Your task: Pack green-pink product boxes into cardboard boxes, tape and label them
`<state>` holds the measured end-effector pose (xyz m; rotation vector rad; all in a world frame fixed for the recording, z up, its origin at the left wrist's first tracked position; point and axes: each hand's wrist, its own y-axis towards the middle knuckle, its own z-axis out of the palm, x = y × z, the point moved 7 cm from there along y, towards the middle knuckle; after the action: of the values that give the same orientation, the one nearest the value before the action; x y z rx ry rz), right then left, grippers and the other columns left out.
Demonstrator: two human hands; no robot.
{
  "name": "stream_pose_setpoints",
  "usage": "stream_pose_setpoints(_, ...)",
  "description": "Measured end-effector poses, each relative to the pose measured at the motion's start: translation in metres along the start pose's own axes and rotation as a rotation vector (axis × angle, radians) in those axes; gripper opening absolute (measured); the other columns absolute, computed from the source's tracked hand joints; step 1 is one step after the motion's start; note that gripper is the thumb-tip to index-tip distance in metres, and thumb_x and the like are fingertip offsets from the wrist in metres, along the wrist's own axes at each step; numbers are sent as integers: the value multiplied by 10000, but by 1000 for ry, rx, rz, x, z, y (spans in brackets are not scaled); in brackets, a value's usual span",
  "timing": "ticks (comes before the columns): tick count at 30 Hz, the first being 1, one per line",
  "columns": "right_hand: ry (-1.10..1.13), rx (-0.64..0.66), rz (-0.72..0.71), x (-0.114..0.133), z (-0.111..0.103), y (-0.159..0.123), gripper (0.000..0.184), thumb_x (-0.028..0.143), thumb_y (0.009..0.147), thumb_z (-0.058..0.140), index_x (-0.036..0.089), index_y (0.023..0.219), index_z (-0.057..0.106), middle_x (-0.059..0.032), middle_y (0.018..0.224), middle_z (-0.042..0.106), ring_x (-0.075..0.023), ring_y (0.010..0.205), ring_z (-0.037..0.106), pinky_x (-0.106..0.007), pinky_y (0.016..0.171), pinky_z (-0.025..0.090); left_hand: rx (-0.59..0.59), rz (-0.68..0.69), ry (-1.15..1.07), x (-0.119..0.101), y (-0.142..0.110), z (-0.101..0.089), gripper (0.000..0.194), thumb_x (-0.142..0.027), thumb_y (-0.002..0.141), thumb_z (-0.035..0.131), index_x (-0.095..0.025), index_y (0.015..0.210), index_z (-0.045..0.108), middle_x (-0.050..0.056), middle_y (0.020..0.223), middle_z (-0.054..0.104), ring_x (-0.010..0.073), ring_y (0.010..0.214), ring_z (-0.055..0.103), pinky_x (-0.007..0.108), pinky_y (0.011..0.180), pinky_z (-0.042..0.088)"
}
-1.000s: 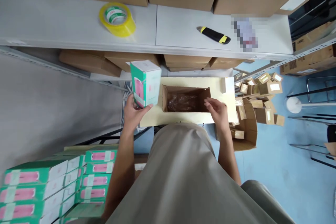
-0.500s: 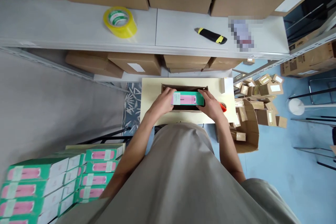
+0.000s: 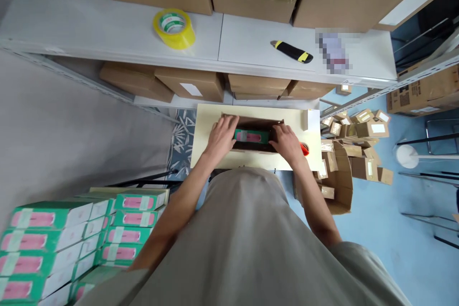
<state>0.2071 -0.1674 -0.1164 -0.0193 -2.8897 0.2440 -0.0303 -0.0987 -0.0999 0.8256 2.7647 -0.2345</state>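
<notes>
green and pink, on a box (image 3: pixel 252 137) down inside the open carton (image 3: pixel 254 122); with bent fingers at opposite ends, on left hand (image 3: pixel 221 138) and right hand (image 3: pixel 287 143) alike, whether gripping or merely touching, impossible to tell.

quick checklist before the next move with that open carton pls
1. Green-and-pink box inside the carton: ok
2. Carton on the table: ok
3. Hands away from the carton: not ok, left hand and right hand are at its two ends
4. Tape roll and utility knife on the shelf: ok
5. Knife blade retracted: cannot tell, too small
</notes>
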Motion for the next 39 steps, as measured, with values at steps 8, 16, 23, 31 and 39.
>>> stream_pose_setpoints(8, 122, -48, 383, -48, 9, -40, 197, 346, 1067, 658, 206, 970, 756, -144, 1062, 817, -341, 1074, 724, -409, 900, 528, -94, -415, -74, 45, -35, 10, 142, -272, 1002, 713, -178, 1013, 819, 189, 1063, 822, 384, 1110, 754, 481, 1026, 584)
stream_pose_setpoints(16, 158, -154, 251, 12, -32, -31, 252, 381, 1031, 632, 219, 898, 771, -132, 1036, 860, -312, 949, 764, -375, 816, 486, -286, -619, -176, 71, -128, -19, 151, -263, 979, 672, -227, 909, 801, 129, 1065, 867, 339, 1073, 802, 410, 941, 596)
stream_pose_setpoints(23, 173, -130, -133, 155, -41, -17, 336, 512, 987, 639, 228, 875, 778, -119, 922, 852, -309, 841, 765, -388, 805, 504, -555, -968, -305, 107, -321, -46, 171, -334, 955, 671, -235, 874, 784, 82, 991, 862, 295, 991, 807, 374, 918, 594)
stream_pose_setpoints(31, 192, -75, -554, 362, -1, -56, 418, 585, 1026, 582, 236, 874, 755, -107, 845, 810, -282, 783, 746, -387, 843, 562, -902, -1381, -338, 110, -555, -49, 172, -379, 941, 708, -232, 957, 795, 59, 968, 850, 272, 886, 777, 388, 873, 593)
stream_pose_setpoints(39, 159, 53, -812, 520, 67, -103, 401, 575, 1024, 565, 227, 891, 713, -110, 898, 807, -269, 796, 728, -377, 838, 541, -1023, -1537, -287, 110, -686, -26, 197, -369, 996, 659, -207, 985, 771, 72, 972, 816, 268, 918, 763, 380, 900, 572)
